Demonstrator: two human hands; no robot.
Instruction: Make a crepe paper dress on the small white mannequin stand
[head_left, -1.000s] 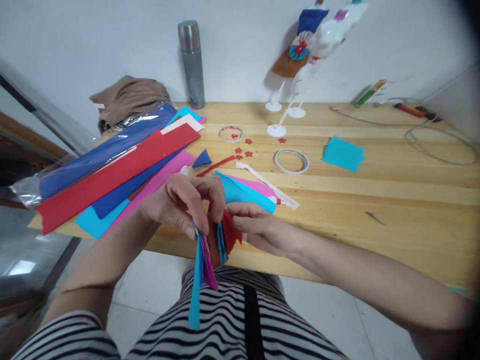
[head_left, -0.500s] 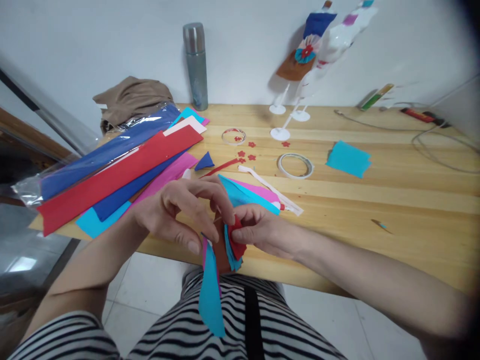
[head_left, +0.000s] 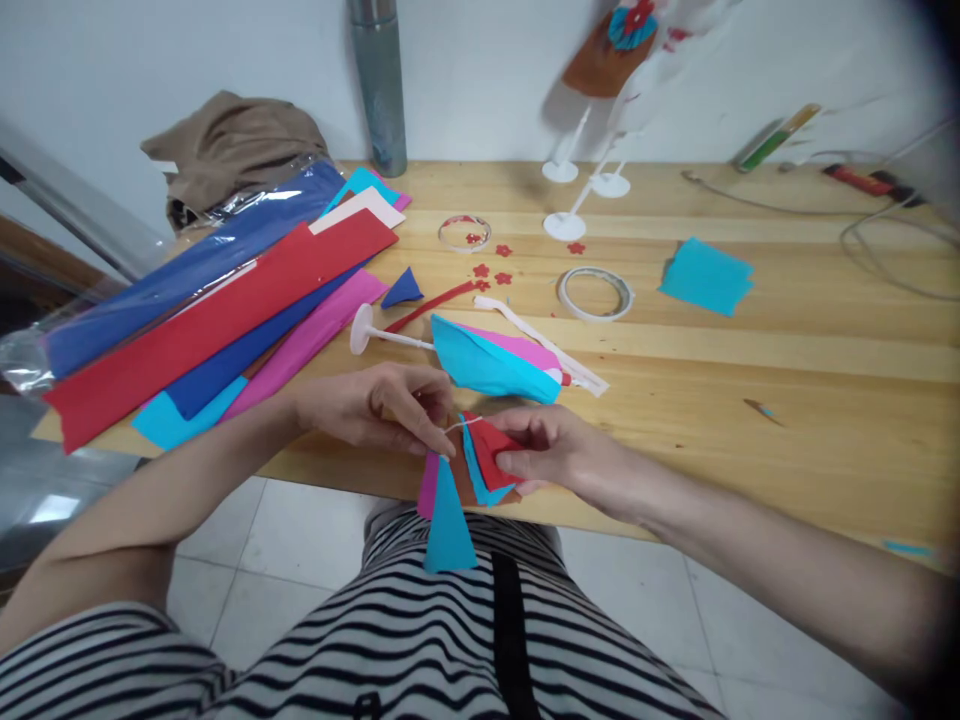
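My left hand (head_left: 401, 410) is closed, with thumb and fingertips pinching the narrow top of a light-blue crepe paper piece (head_left: 450, 525). A magenta paper piece (head_left: 429, 485) hangs behind it. A thin white thread (head_left: 461, 425) runs from those fingertips to the red crepe paper (head_left: 493, 450). My right hand (head_left: 544, 450) grips this red piece between thumb and fingers, layered with light-blue paper and brown paper (head_left: 463, 482). Just beyond both hands lies a small white doll stand (head_left: 362, 330) on its side, wrapped in light-blue paper (head_left: 487, 365) and magenta paper.
Strips of red (head_left: 247, 315), blue and pink paper lie at left beside a brown cloth (head_left: 232, 150). A thermos (head_left: 379, 100) stands at the back. Tape rolls (head_left: 596, 293), red paper flowers (head_left: 503, 279), a light-blue sheet (head_left: 707, 277) and upright doll stands (head_left: 564, 227) occupy the table.
My hands have moved slightly apart, exposing the white thread between them. The hanging light-blue piece has turned to show its flat triangular side. The view has tipped downward.
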